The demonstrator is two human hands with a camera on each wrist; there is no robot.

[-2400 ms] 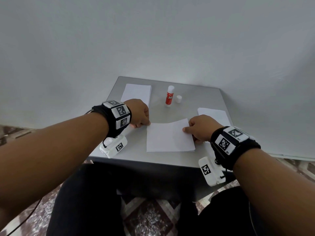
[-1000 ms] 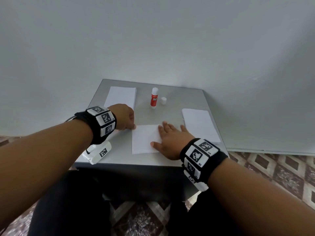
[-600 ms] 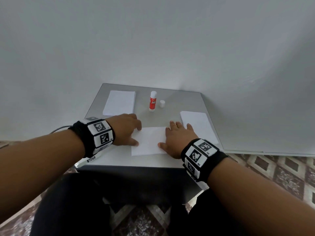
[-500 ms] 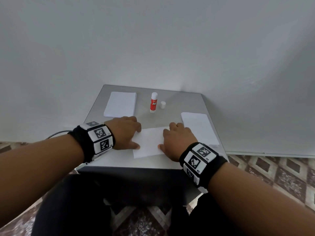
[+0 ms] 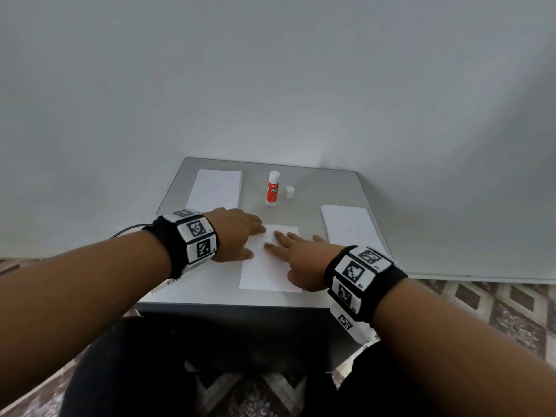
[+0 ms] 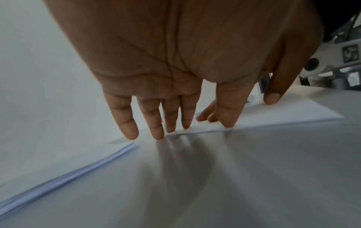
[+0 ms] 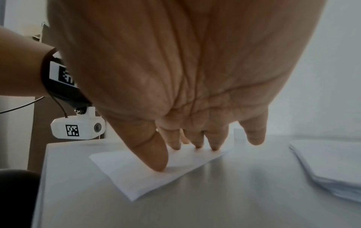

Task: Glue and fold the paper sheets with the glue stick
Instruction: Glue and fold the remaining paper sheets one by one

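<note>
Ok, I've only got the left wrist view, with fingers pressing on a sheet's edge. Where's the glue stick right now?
Observer: The glue stick stands upright at the far middle of the table, with neither hand on it.
Operator: Is it capped?
Observer: No, its cap stands on the table just to its right.
Operator: Is there any paper on the right side?
Observer: Yes, a paper stack lies by the table's right edge, apart from the folded sheet.
</note>
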